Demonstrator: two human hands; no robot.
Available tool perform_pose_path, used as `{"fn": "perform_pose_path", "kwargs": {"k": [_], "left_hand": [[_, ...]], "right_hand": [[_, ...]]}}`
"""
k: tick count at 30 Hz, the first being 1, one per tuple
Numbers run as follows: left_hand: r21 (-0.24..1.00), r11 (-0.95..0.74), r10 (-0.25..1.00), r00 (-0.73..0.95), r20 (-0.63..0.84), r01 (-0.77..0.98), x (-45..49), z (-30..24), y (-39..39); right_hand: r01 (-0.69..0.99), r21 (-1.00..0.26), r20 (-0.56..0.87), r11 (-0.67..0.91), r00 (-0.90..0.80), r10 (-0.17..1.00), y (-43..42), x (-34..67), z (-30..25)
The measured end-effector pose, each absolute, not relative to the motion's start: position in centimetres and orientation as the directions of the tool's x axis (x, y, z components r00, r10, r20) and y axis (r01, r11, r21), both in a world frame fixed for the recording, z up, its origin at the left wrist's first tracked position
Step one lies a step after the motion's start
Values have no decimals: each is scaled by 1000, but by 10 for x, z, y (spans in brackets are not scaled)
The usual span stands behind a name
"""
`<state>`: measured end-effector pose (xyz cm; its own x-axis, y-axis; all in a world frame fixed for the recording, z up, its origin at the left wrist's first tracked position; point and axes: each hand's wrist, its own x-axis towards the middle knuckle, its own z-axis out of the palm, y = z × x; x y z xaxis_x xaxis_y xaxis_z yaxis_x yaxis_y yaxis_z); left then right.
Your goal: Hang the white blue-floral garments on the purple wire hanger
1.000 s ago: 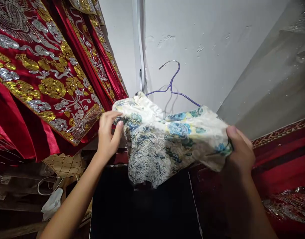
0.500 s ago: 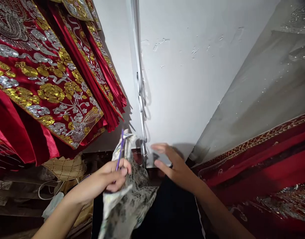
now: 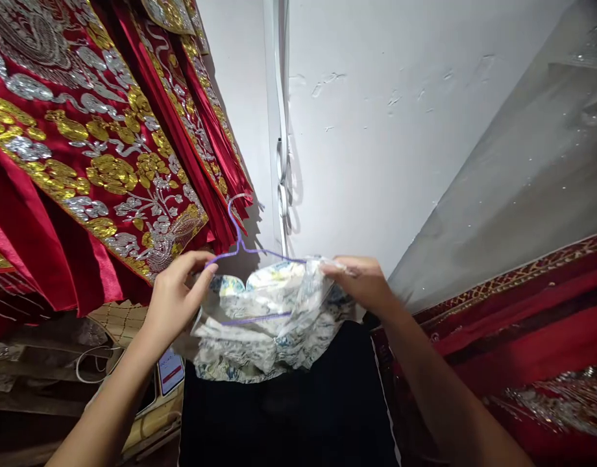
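Note:
A small cream garment with blue and yellow flowers (image 3: 267, 318) hangs bunched on a purple wire hanger (image 3: 240, 243) in front of me. My left hand (image 3: 174, 295) pinches the garment's left shoulder and the hanger's left end. The garment's right shoulder is gripped by my right hand (image 3: 364, 285), whose fingers are closed over the cloth. The hanger's hook points up toward the white wall.
Red robes with gold and silver embroidery (image 3: 84, 149) hang at the upper left. Red embroidered cloth under a clear cover (image 3: 522, 305) lies at the right. A white wall with a vertical strip (image 3: 281, 130) is ahead. A phone (image 3: 170, 370) sits at the lower left, above dark cloth (image 3: 283, 415).
The garment, hanging crumpled from my left hand alone half a second ago, is now spread between both hands. My right hand has taken hold of its right side, and the hanger has turned flat.

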<state>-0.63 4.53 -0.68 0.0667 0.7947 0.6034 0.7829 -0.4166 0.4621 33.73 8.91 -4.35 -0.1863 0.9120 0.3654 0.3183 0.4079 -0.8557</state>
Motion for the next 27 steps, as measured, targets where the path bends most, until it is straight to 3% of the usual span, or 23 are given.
{"fn": "perform_pose_path", "kwargs": {"k": [2,4,6,10,18,23,27], "left_hand": [[371,-468,612,-8,791,802,-1,-11,51],[317,-504,505,-23,863,803,7,-16,53],[346,-545,583,49,811,763,19,-23,54],[523,-531,821,252,511,667,49,-41,60],[605,-452,892,325,314,655,78,-55,80],[627,-438,899,290,330,645,74,-51,75],[622,-538,828,216,517,569,74,-66,71]], "right_hand": [[303,-866,391,397,-84,917,102,342,-18],[248,-870,436,426,-14,900,117,350,2],[153,-883,454,443,41,890,129,359,12],[-26,-921,386,388,64,920,136,367,10],[-114,-977,195,179,-145,970,135,338,7],[-274,-960,113,64,-168,979,138,347,5],[-264,-962,112,68,-155,982,136,350,7]]}}
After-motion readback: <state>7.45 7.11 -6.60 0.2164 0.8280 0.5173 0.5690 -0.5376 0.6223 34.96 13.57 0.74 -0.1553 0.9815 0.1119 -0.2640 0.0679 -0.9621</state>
